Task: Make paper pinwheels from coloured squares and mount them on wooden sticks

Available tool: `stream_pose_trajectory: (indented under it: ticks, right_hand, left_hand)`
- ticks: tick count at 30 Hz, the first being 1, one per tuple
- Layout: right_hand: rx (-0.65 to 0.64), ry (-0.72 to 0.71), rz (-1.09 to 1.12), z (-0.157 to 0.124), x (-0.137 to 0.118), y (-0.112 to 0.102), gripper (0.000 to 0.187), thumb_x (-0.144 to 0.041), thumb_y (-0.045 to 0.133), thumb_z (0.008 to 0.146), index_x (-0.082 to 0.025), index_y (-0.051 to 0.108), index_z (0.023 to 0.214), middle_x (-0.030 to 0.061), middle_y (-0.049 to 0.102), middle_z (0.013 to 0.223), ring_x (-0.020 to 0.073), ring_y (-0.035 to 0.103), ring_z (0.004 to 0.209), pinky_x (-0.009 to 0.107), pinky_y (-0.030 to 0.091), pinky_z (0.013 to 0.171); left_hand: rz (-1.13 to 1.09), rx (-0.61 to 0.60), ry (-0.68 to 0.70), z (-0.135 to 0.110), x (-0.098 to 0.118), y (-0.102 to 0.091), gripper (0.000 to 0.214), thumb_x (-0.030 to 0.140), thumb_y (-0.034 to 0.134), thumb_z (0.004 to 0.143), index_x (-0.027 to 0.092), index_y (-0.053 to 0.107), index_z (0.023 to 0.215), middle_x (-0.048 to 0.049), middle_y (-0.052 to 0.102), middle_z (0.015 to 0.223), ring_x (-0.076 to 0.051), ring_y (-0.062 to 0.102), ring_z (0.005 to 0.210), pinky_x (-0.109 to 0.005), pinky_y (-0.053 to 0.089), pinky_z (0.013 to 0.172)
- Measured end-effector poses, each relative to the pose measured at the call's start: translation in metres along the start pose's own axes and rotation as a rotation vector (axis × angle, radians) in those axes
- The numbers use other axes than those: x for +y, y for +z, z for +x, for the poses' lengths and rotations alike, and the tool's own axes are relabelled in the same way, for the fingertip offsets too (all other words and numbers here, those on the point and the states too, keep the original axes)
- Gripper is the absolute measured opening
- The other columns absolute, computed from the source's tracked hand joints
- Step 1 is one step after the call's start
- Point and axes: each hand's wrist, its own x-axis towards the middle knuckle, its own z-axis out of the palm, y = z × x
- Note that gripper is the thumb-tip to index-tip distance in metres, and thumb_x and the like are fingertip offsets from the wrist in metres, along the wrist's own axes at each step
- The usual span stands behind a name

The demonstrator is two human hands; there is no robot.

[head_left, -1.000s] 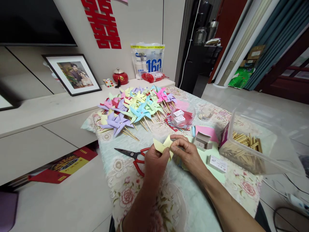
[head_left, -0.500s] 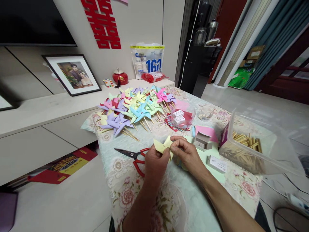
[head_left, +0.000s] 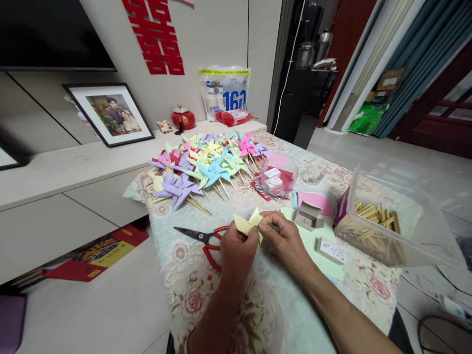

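Over the middle of the flowered tablecloth (head_left: 291,309), two bare hands meet at a folded piece of pale yellow paper (head_left: 244,224). The left hand (head_left: 239,248) pinches it between thumb and fingers, while the right hand (head_left: 285,238) grips its right-hand edge, fingers close together.

Just beside the left hand lie red-handled scissors (head_left: 202,236), blades pointing toward the table's left edge. A strip of cloth separates the hands from the heap of paper pinwheels (head_left: 216,172) beyond. On the right, room is tighter: an open carton (head_left: 309,216) and a small white box (head_left: 332,250) sit on pale green paper (head_left: 311,239), with a clear tub (head_left: 424,226) of sticks (head_left: 376,216) past them, its rim appearing to overhang the cloth's edge.

A plastic bag (head_left: 224,96) on the cabinet top (head_left: 47,167) reads "160" in big blue figures; the white box's print is too small for me. Red double-happiness lettering (head_left: 157,39) hangs on the wall near a television (head_left: 51,39). Pale tiles (head_left: 110,309) cover the floor, and a teal curtain (head_left: 401,69) hangs at far right.
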Motion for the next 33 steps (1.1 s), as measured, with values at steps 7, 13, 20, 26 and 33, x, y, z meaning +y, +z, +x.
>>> stream_pose_trajectory:
  ticks: [7, 13, 20, 26, 33]
  right_hand:
    - [0.004, 0.069, 0.064, -0.001, -0.001, 0.000, 0.013, -0.034, 0.065, 0.082, -0.022, 0.066, 0.077, 0.0032, 0.067, 0.085, 0.0225, 0.059, 0.087, 0.036, 0.042, 0.083]
    - [0.049, 0.135, 0.200, 0.001, 0.004, 0.002, 0.018, -0.033, 0.075, 0.073, -0.022, 0.065, 0.084, 0.0007, 0.066, 0.080, 0.0188, 0.059, 0.078, 0.032, 0.044, 0.074]
    - [0.041, 0.247, 0.415, 0.002, 0.006, 0.005, 0.062, -0.033, 0.081, 0.068, -0.021, 0.056, 0.124, 0.0026, 0.070, 0.090, 0.0204, 0.067, 0.082, 0.034, 0.050, 0.075]
    - [0.055, 0.263, 0.402, 0.003, 0.008, 0.005, 0.075, -0.032, 0.081, 0.066, -0.019, 0.051, 0.134, -0.0004, 0.068, 0.083, 0.0194, 0.066, 0.076, 0.033, 0.049, 0.072]
    - [0.058, 0.248, 0.414, 0.003, 0.009, 0.004, 0.066, -0.033, 0.082, 0.065, -0.022, 0.058, 0.125, 0.0000, 0.070, 0.082, 0.0210, 0.067, 0.076, 0.035, 0.050, 0.074]
  left_hand:
    - [-0.017, 0.007, -0.031, 0.000, 0.002, 0.000, 0.028, 0.025, 0.072, 0.065, 0.014, 0.071, 0.090, -0.0030, 0.076, 0.075, -0.017, 0.068, 0.062, -0.024, 0.050, 0.056]
    - [-0.112, -0.015, -0.082, 0.001, 0.002, 0.000, 0.032, 0.023, 0.074, 0.062, 0.013, 0.071, 0.093, -0.0052, 0.079, 0.083, -0.021, 0.073, 0.074, -0.026, 0.055, 0.066]
    - [-0.219, -0.036, -0.107, 0.002, 0.001, 0.002, 0.034, 0.022, 0.075, 0.061, 0.013, 0.069, 0.094, -0.0066, 0.079, 0.088, -0.022, 0.074, 0.079, -0.029, 0.056, 0.072]
    - [-0.253, 0.012, -0.099, 0.000, 0.002, 0.005, 0.033, 0.023, 0.076, 0.059, 0.013, 0.070, 0.091, -0.0068, 0.080, 0.086, -0.022, 0.074, 0.078, -0.029, 0.056, 0.072]
    - [-0.219, -0.024, -0.161, -0.001, 0.005, 0.003, 0.035, 0.025, 0.078, 0.059, 0.012, 0.073, 0.092, -0.0065, 0.079, 0.083, -0.022, 0.073, 0.072, -0.028, 0.055, 0.066]
